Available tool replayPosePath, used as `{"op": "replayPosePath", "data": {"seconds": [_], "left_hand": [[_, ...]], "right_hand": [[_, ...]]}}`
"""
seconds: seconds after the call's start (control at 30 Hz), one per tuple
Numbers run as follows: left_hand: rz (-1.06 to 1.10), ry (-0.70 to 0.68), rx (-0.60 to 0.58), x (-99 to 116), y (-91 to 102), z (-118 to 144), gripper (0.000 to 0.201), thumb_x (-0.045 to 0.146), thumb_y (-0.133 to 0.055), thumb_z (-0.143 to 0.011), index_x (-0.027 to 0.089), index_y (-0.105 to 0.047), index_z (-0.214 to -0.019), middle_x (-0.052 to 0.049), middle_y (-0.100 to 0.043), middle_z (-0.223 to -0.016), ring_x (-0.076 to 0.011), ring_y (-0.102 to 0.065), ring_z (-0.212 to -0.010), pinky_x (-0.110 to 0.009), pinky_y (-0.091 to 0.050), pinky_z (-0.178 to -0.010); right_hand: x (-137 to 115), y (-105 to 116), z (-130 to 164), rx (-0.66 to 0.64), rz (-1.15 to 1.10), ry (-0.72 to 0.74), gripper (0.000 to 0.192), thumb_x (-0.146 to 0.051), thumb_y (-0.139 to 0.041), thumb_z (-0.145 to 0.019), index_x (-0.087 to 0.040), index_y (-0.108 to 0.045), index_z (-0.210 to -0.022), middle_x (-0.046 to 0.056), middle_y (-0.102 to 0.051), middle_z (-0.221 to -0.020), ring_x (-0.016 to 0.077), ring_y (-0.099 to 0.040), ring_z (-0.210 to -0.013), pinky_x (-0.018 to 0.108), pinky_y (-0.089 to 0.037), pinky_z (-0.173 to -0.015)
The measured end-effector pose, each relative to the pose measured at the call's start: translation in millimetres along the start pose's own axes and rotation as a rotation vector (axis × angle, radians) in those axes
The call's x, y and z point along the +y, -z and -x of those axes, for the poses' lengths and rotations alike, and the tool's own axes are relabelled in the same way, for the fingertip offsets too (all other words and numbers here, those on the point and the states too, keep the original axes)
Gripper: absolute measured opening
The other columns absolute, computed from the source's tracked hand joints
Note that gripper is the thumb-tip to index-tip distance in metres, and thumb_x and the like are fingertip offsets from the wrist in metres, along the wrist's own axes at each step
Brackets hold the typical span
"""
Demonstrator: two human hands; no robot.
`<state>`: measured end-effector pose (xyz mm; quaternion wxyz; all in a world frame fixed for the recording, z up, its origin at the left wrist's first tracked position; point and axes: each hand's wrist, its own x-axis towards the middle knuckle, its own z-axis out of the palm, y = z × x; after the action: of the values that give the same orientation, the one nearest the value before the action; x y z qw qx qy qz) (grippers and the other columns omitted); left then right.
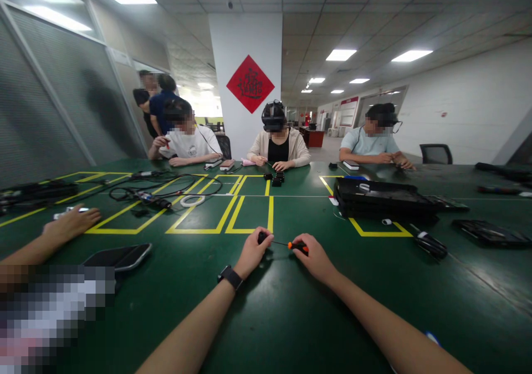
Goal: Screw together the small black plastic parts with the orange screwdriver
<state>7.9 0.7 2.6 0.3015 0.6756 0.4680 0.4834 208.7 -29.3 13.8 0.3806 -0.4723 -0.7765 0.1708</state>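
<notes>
Over the near middle of the green table (286, 318), my right hand (319, 260) grips a screwdriver (300, 247) by its orange and black handle. Its thin shaft points left, towards my left hand (250, 254). Closed fingers of the left hand pinch a small black piece (262, 237), whose exact kind is too small to make out. The screwdriver tip is at or very close to this piece; I cannot tell whether they touch. A dark watch (231, 277) is on my left wrist.
Black cables (153, 196) and yellow tape outlines (199, 231) lie ahead on the left. On the right are stacked black cases (382, 199), a dark tool-like object (430, 245) and a flat black device (490, 232). A co-worker's hand (72, 223) rests at left; three people sit opposite.
</notes>
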Motion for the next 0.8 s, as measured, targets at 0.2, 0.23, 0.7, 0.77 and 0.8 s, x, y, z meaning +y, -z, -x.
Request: {"op": "replayPosePath", "data": {"seconds": [0.2, 0.23, 0.7, 0.77, 0.8], "left_hand": [[0.025, 0.012, 0.002, 4.7, 0.7, 0.8, 0.024, 0.041, -0.050, -0.075, 0.018, -0.054, -0.077, 0.002, -0.054, -0.063, -0.0125, -0.050, -0.059, -0.024, -0.038, -0.059], [0.029, 0.014, 0.002, 5.7, 0.9, 0.8, 0.024, 0.041, -0.050, -0.075, 0.018, -0.054, -0.077, 0.002, -0.054, -0.063, -0.0125, -0.050, -0.059, -0.024, -0.038, -0.059], [0.087, 0.051, 0.009, 7.8, 0.6, 1.7, 0.025, 0.043, -0.052, -0.073, 0.018, -0.054, -0.075, 0.002, -0.053, -0.060, -0.0114, -0.049, -0.055, -0.023, -0.038, -0.057], [0.071, 0.037, 0.002, 7.0, 0.6, 1.4, 0.025, 0.042, -0.051, -0.074, 0.018, -0.054, -0.076, 0.003, -0.053, -0.060, -0.0115, -0.049, -0.055, -0.023, -0.038, -0.057], [0.067, 0.036, 0.001, 6.7, 0.6, 1.1, 0.024, 0.042, -0.051, -0.074, 0.018, -0.054, -0.076, 0.003, -0.053, -0.059, -0.0116, -0.049, -0.055, -0.023, -0.038, -0.057]], "right_hand": [[1.0, -1.6, 0.3, -0.012, -0.003, -0.060, 0.016, -0.024, -0.047, -0.081, -0.018, -0.057, -0.091, 0.005, -0.055, -0.091, 0.0168, -0.049, -0.087, 0.030, -0.039, -0.079], [1.1, -1.7, 0.2, -0.015, 0.000, -0.064, 0.017, -0.024, -0.044, -0.082, -0.018, -0.058, -0.090, 0.005, -0.055, -0.090, 0.0168, -0.049, -0.087, 0.030, -0.038, -0.080], [1.9, -0.9, 0.4, -0.013, 0.001, -0.025, 0.014, -0.021, -0.052, -0.077, -0.019, -0.057, -0.090, 0.004, -0.055, -0.090, 0.0170, -0.048, -0.087, 0.030, -0.038, -0.079], [3.4, -1.7, -0.1, -0.008, 0.000, -0.039, 0.014, -0.022, -0.048, -0.080, -0.019, -0.058, -0.090, 0.004, -0.055, -0.090, 0.0165, -0.048, -0.087, 0.030, -0.038, -0.080], [4.1, -2.0, -0.5, -0.008, 0.001, -0.042, 0.015, -0.022, -0.045, -0.082, -0.018, -0.058, -0.089, 0.004, -0.055, -0.089, 0.0162, -0.048, -0.087, 0.030, -0.037, -0.081]]}}
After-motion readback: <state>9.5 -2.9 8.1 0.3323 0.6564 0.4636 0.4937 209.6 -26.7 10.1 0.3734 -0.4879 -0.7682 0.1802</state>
